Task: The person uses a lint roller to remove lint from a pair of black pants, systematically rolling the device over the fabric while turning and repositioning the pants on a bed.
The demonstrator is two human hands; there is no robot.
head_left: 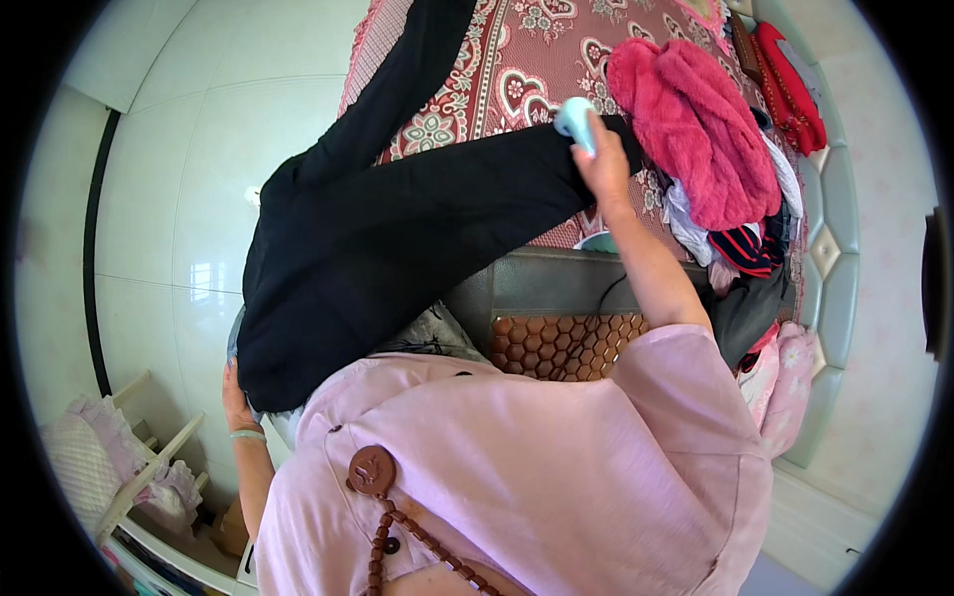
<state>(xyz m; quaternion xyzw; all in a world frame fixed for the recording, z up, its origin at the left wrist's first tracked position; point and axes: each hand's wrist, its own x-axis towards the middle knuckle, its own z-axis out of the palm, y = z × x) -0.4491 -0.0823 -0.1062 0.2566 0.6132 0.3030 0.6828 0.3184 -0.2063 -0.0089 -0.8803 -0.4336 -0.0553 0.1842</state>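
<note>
Black trousers [368, 238] lie spread over my lap and across the bed, one leg reaching right and the other running away toward the far left. In my right hand [604, 164] is a light-blue fabric shaver [576, 121] with a round head, resting on or just over the end of the right-hand leg. The fingers wrap round its handle; its underside is hidden. At the near left, my left hand [236, 395] grips the edge of the trousers by the waist, its fingers partly hidden by the cloth.
A pink fluffy garment [696, 129] tops a clothes pile on the patterned bedspread [517, 94]. Red folded cloth [790, 89] lies by the padded headboard [840, 228]. A dark cord [601, 298] crosses the brown beaded mat [556, 343]. A white rack [149, 467] stands near left.
</note>
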